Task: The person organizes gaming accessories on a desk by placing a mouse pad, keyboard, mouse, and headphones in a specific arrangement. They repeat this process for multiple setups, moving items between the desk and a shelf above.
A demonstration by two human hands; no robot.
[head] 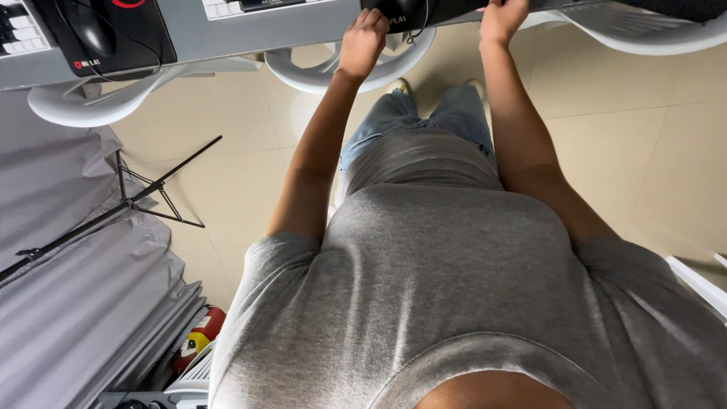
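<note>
Presently standing at a grey desk [227, 34], seen from above past a grey T-shirt [454, 303] and blue jeans [424, 113].

Surroundings: three white plastic chairs tucked at the desk edge, namely one at far left [98, 106], one directly under the left forearm [303, 76], one at upper right [644, 34]. Middle chair standing between the legs and the desk. Black folding tripod stand [144, 193] lying tilted at left, partly on grey draped cloth [68, 303], partly on the floor. Red and yellow cylinder [198, 338] wedged low beside the cloth; kind not determinable.

On the desk: black mouse pad [144, 34] at upper left carrying a dark mouse [91, 30] with its cable; pale keyboard [15, 34] just beside it, cut by the frame edge; second keyboard [242, 6] further right, mostly out of view.

Surface and room: beige tiled floor [644, 151], clean joints visible.

Hands: left hand [363, 42] curled into a fist at the desk edge, knuckles up, touching the near edge of a second black pad [397, 14]; actual grip on the pad cannot be confirmed. Thin black cable [419, 30] hanging just beside it. Right hand [503, 19] at the same desk edge, well apart from the left, fingers cut off by the frame; open or closed cannot be told.
</note>
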